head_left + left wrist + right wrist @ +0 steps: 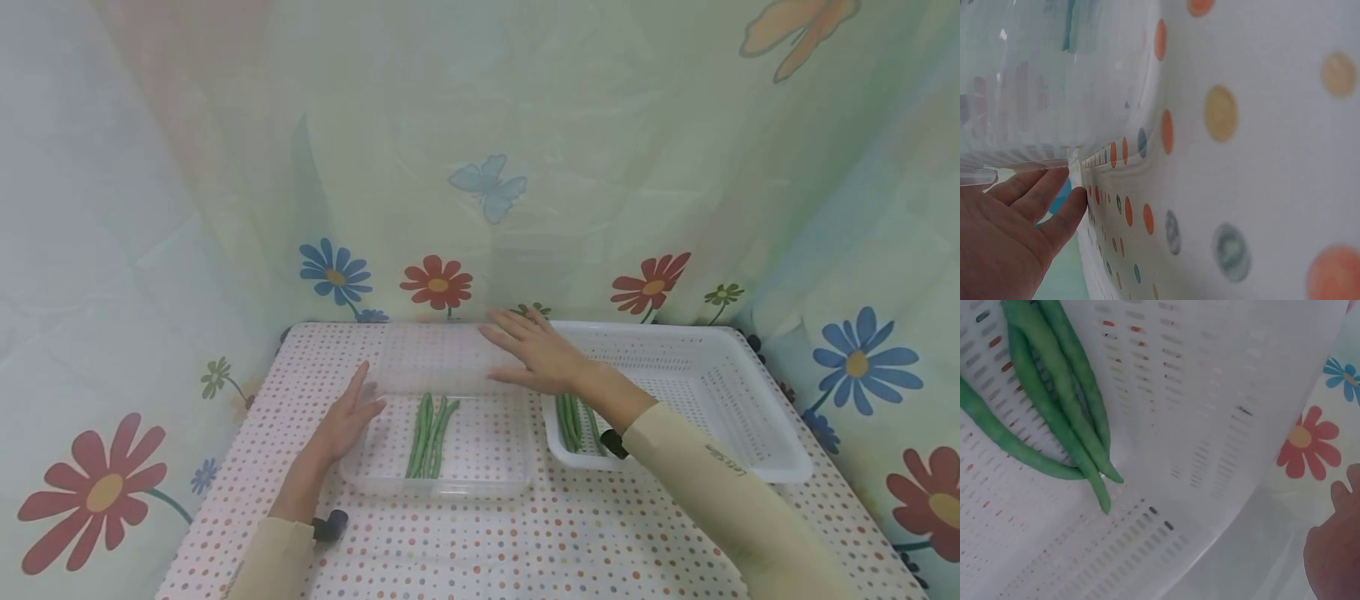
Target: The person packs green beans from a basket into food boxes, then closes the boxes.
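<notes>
Green slender beans [429, 437] lie in a clear rectangular plastic box [480, 486], long axes running near edge to far edge, far tips leaning slightly right. They sit between the hands: left hand [345, 427] at the box's left edge, fingers nearly straight, gripping nothing; right hand [536, 354] beyond, toward its far right corner, fingers spread, likewise empty (contact with the clear plastic lid [431, 360]: cannot tell). White perforated plastic basket [738, 392] occupies the bench's [450, 554] far right corner.

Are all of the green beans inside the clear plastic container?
No, several green beans lie in the white perforated basket, as the right wrist view shows.
</notes>
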Available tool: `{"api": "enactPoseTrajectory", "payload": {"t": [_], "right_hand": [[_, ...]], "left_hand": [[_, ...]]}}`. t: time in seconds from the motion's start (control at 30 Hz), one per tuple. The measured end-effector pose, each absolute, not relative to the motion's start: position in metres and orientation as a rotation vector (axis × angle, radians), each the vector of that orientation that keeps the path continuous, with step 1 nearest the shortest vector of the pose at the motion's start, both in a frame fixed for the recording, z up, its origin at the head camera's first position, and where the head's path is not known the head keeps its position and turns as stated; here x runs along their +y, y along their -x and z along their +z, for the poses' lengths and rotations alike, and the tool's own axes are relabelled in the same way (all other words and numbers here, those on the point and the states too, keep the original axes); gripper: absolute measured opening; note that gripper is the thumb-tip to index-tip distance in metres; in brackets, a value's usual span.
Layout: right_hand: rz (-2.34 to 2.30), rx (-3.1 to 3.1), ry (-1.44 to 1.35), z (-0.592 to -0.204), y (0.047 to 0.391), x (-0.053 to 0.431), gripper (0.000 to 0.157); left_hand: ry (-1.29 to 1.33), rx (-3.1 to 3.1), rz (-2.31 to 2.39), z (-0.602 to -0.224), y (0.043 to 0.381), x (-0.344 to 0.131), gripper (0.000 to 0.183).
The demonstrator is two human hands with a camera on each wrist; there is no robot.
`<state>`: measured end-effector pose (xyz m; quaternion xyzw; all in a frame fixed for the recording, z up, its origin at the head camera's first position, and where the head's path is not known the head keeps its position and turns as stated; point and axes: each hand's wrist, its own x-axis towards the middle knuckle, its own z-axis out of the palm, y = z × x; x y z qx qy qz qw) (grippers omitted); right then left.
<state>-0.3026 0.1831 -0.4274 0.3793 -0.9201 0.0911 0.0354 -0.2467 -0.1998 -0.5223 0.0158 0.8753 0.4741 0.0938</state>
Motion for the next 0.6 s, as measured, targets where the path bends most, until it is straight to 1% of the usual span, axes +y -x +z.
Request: {"api": "enactPoseTrajectory", "payload": {"t": [0.43, 0.6], "right_hand": [[0.383, -2.846, -1.042, -0.429, 0.309, 0.221, 0.071], [0.488, -2.877, -0.982, -0.434, 0.312, 0.237, 0.067]], "left_hand": [[-0.06, 2.592, 1.421, -0.52, 0.246, -0.199, 0.078], [-0.051, 2.6, 1.409, -0.521, 0.246, -0.199, 0.078]]}}
